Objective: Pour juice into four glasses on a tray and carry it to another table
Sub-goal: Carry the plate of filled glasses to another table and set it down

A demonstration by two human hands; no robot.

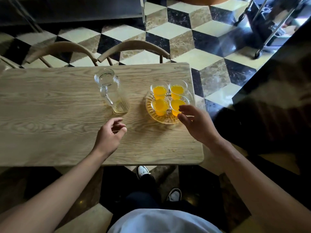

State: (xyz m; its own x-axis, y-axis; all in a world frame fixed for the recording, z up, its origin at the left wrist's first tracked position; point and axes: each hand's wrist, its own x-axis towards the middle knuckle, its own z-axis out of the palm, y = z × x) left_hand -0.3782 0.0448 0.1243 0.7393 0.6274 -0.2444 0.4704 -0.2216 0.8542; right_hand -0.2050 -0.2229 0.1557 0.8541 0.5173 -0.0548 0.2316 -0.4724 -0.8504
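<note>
A round clear glass tray (152,113) sits near the right end of the wooden table (50,118). On it stand several small glasses of orange juice (159,91), packed close together. Left of the tray stands a clear glass jug (111,93), almost drained, with a trace of pale liquid at its bottom. My right hand (196,123) hovers at the tray's near right rim, fingers apart and holding nothing. My left hand (109,135) hangs over the table just below the jug, fingers loosely curled and empty.
Two curved wooden chair backs (133,46) stand against the table's far edge. A dark counter (269,98) runs along the right. The floor is tiled in a black, white and brown cube pattern (185,36). My feet (142,171) show below the table's near edge.
</note>
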